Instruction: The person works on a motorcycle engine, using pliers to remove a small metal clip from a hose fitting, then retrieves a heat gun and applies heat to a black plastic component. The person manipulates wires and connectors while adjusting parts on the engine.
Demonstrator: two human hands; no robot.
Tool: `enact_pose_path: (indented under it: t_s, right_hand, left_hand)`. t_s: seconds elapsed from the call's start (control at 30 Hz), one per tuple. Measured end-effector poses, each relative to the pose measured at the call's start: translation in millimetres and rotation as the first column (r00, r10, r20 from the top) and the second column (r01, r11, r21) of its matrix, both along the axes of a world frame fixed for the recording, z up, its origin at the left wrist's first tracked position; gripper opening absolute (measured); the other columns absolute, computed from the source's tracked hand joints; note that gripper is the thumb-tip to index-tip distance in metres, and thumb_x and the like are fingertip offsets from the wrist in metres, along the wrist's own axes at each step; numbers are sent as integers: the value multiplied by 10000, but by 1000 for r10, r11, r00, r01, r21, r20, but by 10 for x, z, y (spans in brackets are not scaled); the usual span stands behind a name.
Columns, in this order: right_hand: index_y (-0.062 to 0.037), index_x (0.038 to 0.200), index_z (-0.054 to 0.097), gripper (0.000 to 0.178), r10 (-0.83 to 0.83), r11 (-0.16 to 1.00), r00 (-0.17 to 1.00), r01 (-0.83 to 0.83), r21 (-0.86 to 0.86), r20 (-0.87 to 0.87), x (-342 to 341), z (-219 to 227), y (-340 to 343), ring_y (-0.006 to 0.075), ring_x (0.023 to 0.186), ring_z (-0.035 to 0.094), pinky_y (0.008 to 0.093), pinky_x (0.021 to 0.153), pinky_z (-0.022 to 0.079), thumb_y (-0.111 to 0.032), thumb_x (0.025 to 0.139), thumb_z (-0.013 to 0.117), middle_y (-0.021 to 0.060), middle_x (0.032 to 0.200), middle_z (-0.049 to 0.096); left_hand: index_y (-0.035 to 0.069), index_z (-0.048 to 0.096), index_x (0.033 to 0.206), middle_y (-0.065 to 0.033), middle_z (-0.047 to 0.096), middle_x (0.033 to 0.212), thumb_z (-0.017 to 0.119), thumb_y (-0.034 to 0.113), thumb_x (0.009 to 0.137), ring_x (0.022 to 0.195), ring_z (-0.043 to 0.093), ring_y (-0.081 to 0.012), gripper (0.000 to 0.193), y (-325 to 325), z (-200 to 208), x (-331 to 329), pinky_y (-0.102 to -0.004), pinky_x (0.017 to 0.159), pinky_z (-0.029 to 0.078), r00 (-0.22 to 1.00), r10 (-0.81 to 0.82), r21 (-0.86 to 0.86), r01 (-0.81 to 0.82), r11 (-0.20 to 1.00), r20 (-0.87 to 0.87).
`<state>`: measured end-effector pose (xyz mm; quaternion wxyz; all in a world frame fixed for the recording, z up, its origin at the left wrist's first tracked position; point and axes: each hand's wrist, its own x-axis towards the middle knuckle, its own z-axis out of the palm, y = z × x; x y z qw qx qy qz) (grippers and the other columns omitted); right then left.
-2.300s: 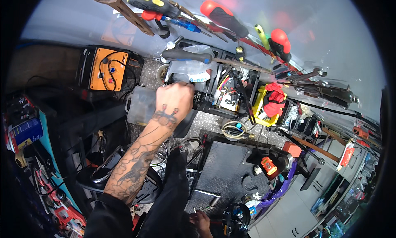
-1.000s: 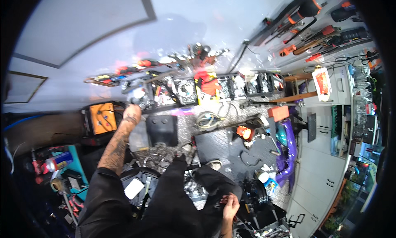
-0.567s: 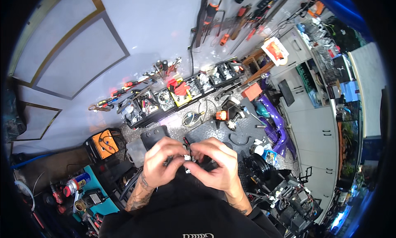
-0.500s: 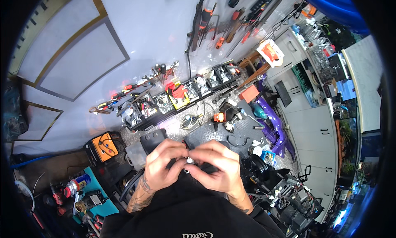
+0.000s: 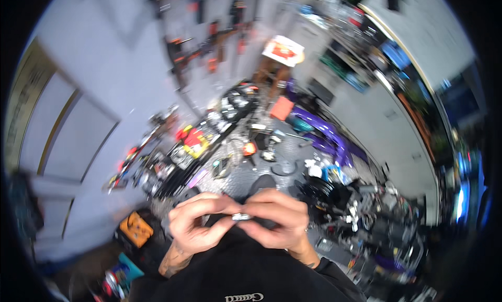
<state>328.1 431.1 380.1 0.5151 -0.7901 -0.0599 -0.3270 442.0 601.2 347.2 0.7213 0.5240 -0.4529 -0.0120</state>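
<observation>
Close in front of my chest, a small shiny silver metal piece [image 5: 241,216] sits between the fingertips of both hands. My left hand [image 5: 201,222] pinches one end of it with thumb and forefinger. From the other side, my right hand [image 5: 274,218] is closed on it with thumb and fingers. Its exact kind is too small and partly covered to make out. Below the hands is my dark top [image 5: 243,270].
Ahead runs a row of parts bins [image 5: 193,142] along the wall. Purple body panels [image 5: 329,132] lie right of an orange-red box [image 5: 282,108]. Black machine parts and cables [image 5: 366,213] crowd the right. An orange-and-black case [image 5: 136,230] stands at left; a white-framed board [image 5: 283,51] is farther off.
My view has swung to the right, blurring the surroundings. Both hands still hold the small piece, which now lies more sideways and shows more of its length.
</observation>
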Motion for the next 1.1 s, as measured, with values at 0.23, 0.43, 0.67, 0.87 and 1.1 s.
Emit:
enact_pose_path:
  t_s: [0.23, 0.43, 0.67, 0.87, 1.1]
  right_hand:
    - [20, 1226, 776, 291, -305, 916, 927, 348, 198, -219, -667, -736, -73, 239, 905, 756, 334, 779, 613, -36, 946, 834, 136, 1055, 756]
    - [22, 1315, 729, 333, -437, 603, 781, 623, 499, -446, -1381, -1423, 90, 142, 885, 751, 321, 783, 622, -104, 1015, 800, 104, 1059, 796]
    - [40, 1260, 724, 231, -514, 137, 505, 846, 515, -693, -1843, -2689, 149, 109, 899, 735, 290, 796, 601, -109, 1090, 678, 64, 988, 793]
    - [-4, 1182, 762, 236, -618, 259, 440, 896, 360, -652, -1820, -2788, 168, 215, 858, 793, 369, 793, 622, -163, 1015, 715, 143, 924, 811]
    - [-13, 1157, 756, 245, -655, 146, 313, 946, 290, -688, -2029, -2768, 422, 350, 929, 805, 451, 837, 622, -191, 996, 701, 182, 983, 820]
  left_hand:
    - [-49, 724, 1173, -180, 794, 1017, 799, -126, 837, 878, 779, -291, 353, -490, -578, -257, -384, 822, 627, 992, -101, 393, 62, 917, 79]
    - [-71, 769, 1174, -152, 733, 1075, 696, -109, 956, 882, 737, -194, 232, -1031, -794, -587, -309, 793, 600, 878, -457, 608, 443, 660, -143]
    - [-21, 677, 1351, -95, 746, 1100, 671, 59, 1084, 890, 697, -140, 279, -1329, -1421, -295, -270, 783, 587, 451, -207, 269, 779, 567, -868]
    - [-142, 529, 1495, -216, 700, 1342, 615, -8, 1083, 1222, 705, -266, 442, -1730, -1964, -30, -364, 1120, 585, 256, -222, 181, 933, 310, -941]
    - [-187, 451, 1530, -314, 603, 1488, 569, -67, 998, 1383, 632, -391, 558, -2022, -1878, -637, -434, 1249, 503, 124, -141, 137, 987, -88, -982]
